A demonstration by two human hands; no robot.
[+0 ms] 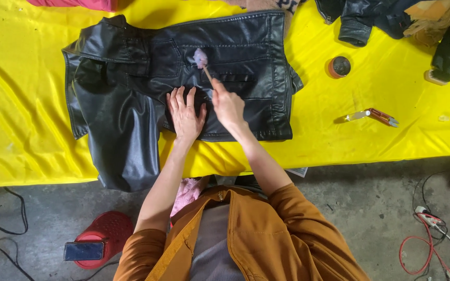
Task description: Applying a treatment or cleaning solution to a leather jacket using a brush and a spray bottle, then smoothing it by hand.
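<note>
A black leather jacket lies flat on a yellow cloth-covered table, one sleeve hanging over the front edge. My left hand presses flat on the jacket's lower front, fingers spread. My right hand grips a thin stick with a pale pink wad at its tip, and the wad touches the jacket near a chest pocket.
A small round open tin sits on the table to the right, and a small snipper tool lies nearer the front. More dark jackets are piled at the back right. On the floor are a red stool with a phone and cables.
</note>
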